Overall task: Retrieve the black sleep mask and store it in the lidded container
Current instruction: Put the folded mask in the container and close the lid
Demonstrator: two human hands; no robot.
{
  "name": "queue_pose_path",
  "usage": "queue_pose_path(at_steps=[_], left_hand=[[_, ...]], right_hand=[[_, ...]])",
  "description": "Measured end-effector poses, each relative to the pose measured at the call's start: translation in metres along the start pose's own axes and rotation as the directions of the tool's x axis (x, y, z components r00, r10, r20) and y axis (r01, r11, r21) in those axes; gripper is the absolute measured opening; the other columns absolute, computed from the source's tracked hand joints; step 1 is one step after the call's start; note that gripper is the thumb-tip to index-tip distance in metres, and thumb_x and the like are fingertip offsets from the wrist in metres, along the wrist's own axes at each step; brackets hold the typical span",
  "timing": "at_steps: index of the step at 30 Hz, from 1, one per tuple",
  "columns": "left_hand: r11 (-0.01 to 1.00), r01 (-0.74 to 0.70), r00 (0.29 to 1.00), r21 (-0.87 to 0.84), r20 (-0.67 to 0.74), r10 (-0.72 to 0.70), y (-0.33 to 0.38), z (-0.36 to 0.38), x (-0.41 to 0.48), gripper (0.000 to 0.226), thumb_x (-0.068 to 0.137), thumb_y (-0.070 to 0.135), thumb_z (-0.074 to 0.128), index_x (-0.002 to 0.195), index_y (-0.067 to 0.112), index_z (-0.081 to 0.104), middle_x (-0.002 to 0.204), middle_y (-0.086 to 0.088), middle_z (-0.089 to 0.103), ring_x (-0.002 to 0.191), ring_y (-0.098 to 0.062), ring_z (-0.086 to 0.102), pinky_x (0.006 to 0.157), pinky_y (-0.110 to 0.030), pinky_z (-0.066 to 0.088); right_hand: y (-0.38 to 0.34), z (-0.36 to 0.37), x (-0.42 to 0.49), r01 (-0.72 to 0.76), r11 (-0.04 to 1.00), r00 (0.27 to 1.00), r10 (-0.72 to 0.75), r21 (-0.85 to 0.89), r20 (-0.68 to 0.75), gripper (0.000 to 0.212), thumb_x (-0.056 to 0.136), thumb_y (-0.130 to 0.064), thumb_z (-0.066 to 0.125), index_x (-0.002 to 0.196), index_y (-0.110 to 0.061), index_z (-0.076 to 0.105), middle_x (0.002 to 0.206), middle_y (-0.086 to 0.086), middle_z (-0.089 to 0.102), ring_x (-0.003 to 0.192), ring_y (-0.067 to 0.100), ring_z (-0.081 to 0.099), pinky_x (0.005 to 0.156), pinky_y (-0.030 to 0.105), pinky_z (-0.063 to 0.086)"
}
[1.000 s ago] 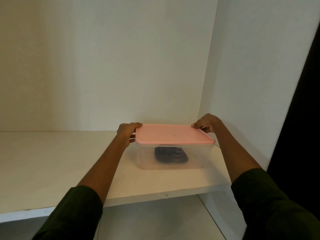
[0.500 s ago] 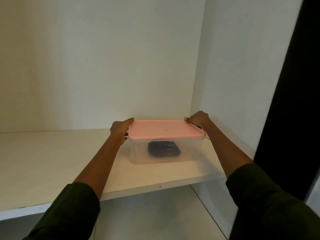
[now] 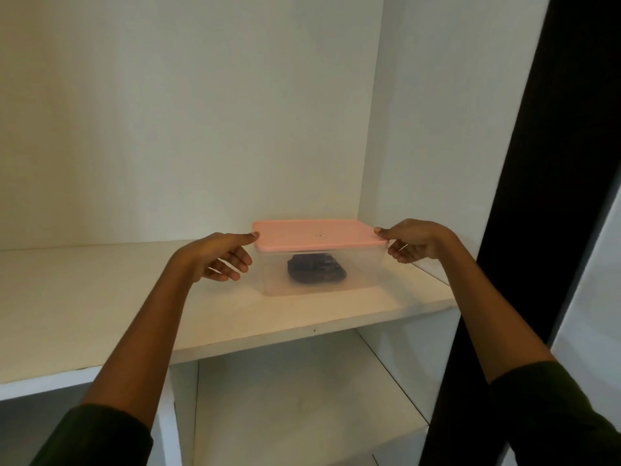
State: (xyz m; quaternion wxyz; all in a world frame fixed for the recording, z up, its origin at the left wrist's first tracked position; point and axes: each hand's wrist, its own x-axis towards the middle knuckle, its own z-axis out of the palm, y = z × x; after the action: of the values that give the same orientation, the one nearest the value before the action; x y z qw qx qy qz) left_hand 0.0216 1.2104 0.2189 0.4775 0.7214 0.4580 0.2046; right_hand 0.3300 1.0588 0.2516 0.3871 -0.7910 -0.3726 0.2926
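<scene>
A clear plastic container (image 3: pixel 364 274) with a pink lid (image 3: pixel 302 234) shut on top stands on the white shelf (image 3: pixel 100 297), near its right end. The black sleep mask (image 3: pixel 316 272) lies inside it, seen through the wall. My left hand (image 3: pixel 218 257) hovers at the container's left side, fingers spread, with only the thumb tip at the lid's left corner. On the other side, my right hand (image 3: pixel 415 243) has its thumb tip at the lid's right corner and its fingers curled loosely beside the wall, holding nothing.
The shelf sits in a white cupboard with a back wall and a right side panel (image 3: pixel 437 129) close to the container. A lower shelf (image 3: pixel 302 398) lies beneath. A dark vertical edge (image 3: pixel 537 196) runs down the right.
Both hands gripped the lid's ends before. Now their fingers have loosened and drawn back a little from the container, which stays on the shelf.
</scene>
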Motion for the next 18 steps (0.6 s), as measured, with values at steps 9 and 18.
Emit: queue_pose_path(at_steps=[9, 18], left_hand=[[0.993, -0.055, 0.997, -0.102, 0.05, 0.061, -0.001, 0.01, -0.005, 0.037, 0.088, 0.046, 0.054, 0.081, 0.01, 0.063, 0.082, -0.006, 0.064, 0.07, -0.02, 0.06, 0.063, -0.025, 0.047], [0.984, -0.064, 0.997, -0.167, 0.033, 0.071, -0.003, 0.014, -0.005, 0.035, 0.088, 0.044, 0.055, 0.079, 0.01, 0.061, 0.08, -0.007, 0.062, 0.07, -0.02, 0.059, 0.063, -0.026, 0.047]], right_hand=[[0.006, 0.016, -0.008, 0.022, 0.974, 0.994, 0.002, 0.227, -0.106, 0.021, 0.093, -0.015, 0.058, 0.101, 0.004, 0.053, 0.066, 0.009, 0.049, 0.055, 0.014, 0.046, 0.043, 0.02, 0.047], [0.01, 0.027, -0.012, 0.093, 0.956, 0.973, -0.028, 0.28, -0.228, 0.014, 0.094, -0.011, 0.055, 0.099, 0.003, 0.056, 0.063, 0.008, 0.045, 0.053, 0.013, 0.037, 0.051, 0.022, 0.036]])
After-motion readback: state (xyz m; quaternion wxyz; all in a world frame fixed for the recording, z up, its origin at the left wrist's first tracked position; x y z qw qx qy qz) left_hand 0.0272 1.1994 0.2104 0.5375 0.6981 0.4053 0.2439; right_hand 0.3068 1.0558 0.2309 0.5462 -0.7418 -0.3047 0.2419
